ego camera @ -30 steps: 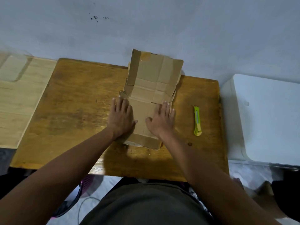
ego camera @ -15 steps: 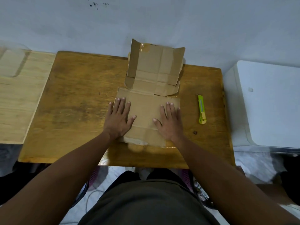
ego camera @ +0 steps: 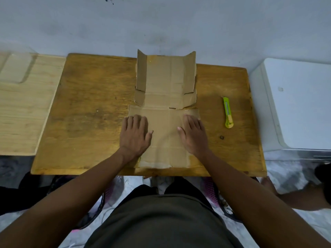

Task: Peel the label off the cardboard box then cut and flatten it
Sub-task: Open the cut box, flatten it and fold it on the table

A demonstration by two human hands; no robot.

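Now both palms press the cut-open cardboard box (ego camera: 165, 111) onto the wooden table (ego camera: 86, 108).
Left hand (ego camera: 135, 136) and right hand (ego camera: 194, 136) lie flat, fingers straight and together, on its near panel (far side flaps stand tilted up); a green utility knife (ego camera: 227, 111) lies apart, right.

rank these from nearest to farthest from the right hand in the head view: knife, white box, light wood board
1. knife: just to the right of the right hand, lying on the table.
2. white box: farther right, past the table's right edge.
3. light wood board: farthest, past the table's left edge, beyond the left hand.
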